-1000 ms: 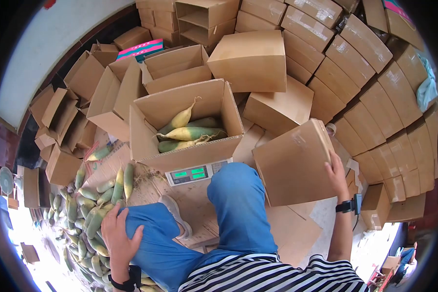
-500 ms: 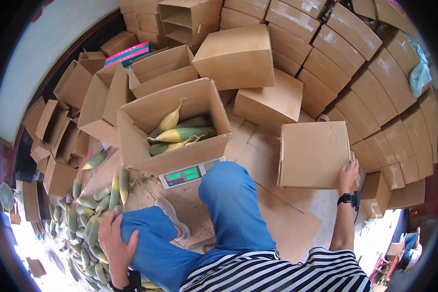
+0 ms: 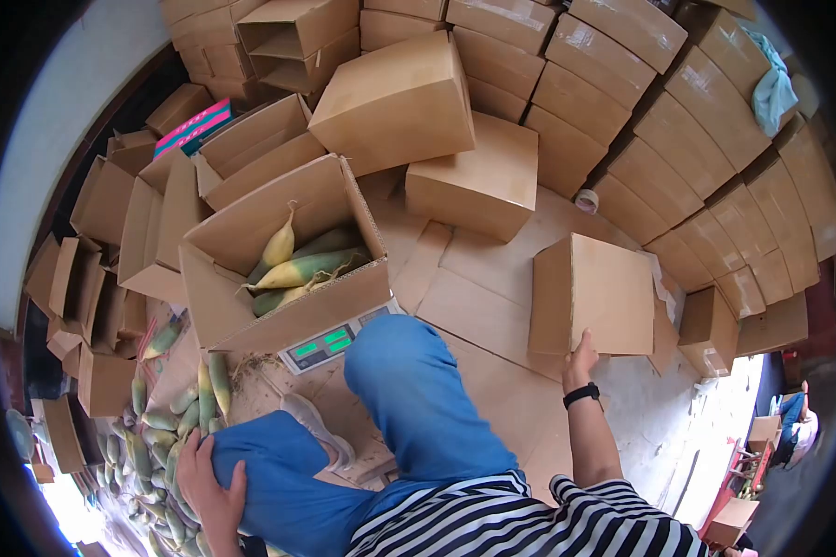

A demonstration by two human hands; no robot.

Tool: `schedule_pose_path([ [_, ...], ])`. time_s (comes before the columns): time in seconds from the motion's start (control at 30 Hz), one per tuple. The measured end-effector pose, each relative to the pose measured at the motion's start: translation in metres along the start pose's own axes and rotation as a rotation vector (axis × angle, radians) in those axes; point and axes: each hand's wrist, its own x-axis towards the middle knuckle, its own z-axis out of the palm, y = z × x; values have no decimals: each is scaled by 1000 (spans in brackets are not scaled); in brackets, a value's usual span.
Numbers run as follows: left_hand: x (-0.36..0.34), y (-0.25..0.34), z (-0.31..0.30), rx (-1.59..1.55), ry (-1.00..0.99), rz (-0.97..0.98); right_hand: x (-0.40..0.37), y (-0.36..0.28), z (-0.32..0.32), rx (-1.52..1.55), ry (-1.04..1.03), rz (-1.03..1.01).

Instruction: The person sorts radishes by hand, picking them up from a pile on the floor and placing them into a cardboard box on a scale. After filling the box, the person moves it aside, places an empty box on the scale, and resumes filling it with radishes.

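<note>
My right hand [image 3: 581,365] grips the near edge of a closed cardboard box [image 3: 613,292], one finger pressed against its face and the rest partly hidden. My left hand [image 3: 210,487] lies on my bent left knee, fingers spread, holding nothing. In front of me an open cardboard box [image 3: 286,325] stands on a digital scale [image 3: 318,349] with lit green displays. Several green-and-white radishes [image 3: 299,269] lie inside it. Beside my left hand is a heap of more radishes [image 3: 158,455] on the floor.
Stacked sealed boxes [image 3: 613,84] form a wall at the back and right. Two closed boxes [image 3: 474,176] sit behind the scale. Open boxes [image 3: 163,223] crowd the left. A tape roll [image 3: 586,200] lies near the stack. Flattened cardboard [image 3: 469,292] covers the floor.
My right hand has shifted from the closed box's right side to its near edge. That box has turned, so its left side shows. The view has swung right; my left hand stays on the knee.
</note>
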Motion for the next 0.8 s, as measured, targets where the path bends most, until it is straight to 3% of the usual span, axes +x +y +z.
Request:
schedule_pose_path([
  [0.07, 0, 2, 0, 6, 1, -9, 37, 22, 10, 133, 322, -158],
  [0.1, 0, 3, -1, 12, 4, -5, 60, 35, 9, 133, 323, -158],
  [0.17, 1, 5, -1, 16, 4, -1, 92, 51, 1, 390, 157, -46],
  [0.3, 4, 4, 1, -16, -3, 8, 80, 43, -4, 473, 71, -37],
  [0.37, 5, 6, 2, -8, -3, 12, 62, 23, -14, 493, -51, -238],
  [0.43, 6, 8, 2, 19, -9, 21, 64, 1, -28, 427, -137, -308],
  [0.5, 6, 10, 3, 32, -8, 30, 76, -23, -35, 280, -353, -351],
  [0.67, 7, 17, 0, 61, -29, 9, 131, -87, 0, -19, -522, -517],
  [0.73, 6, 17, -1, 67, -19, -2, 151, -83, 9, -461, -38, -580],
  [0.8, 2, 10, 1, 84, -4, -7, 185, -25, 3, -396, 46, -607],
])
